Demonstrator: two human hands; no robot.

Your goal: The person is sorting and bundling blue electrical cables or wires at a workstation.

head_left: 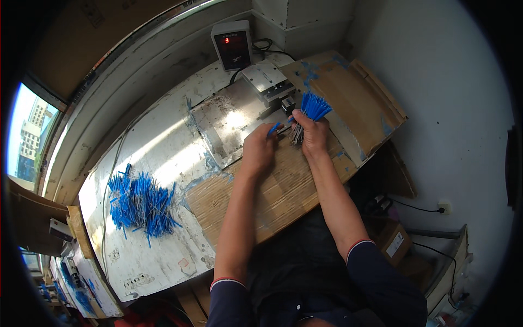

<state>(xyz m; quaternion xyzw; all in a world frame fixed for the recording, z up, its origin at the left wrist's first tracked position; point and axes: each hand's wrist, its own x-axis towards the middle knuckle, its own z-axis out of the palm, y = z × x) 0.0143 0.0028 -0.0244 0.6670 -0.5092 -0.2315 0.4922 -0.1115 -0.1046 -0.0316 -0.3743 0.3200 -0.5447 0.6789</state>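
Observation:
A thick bundle of thin wires with blue sleeves (315, 106) is in my right hand (316, 136). Its blue ends fan out upward, and the bare greyish ends hang below my fingers. My left hand (258, 149) is just to the left, its fingers pinched on a single blue-sleeved wire (274, 128). Both hands are over the near edge of a small metal machine (269, 82), close to its black block (287, 104). At the left of the table lies a big loose pile of the same blue-sleeved wires (143, 204).
A white box with a red lit display (231, 46) stands behind the machine, cables beside it. A metal plate (218, 131) and cardboard sheets (261, 201) cover part of the white table (180, 256). More cardboard (348, 92) lies at the right, near the wall.

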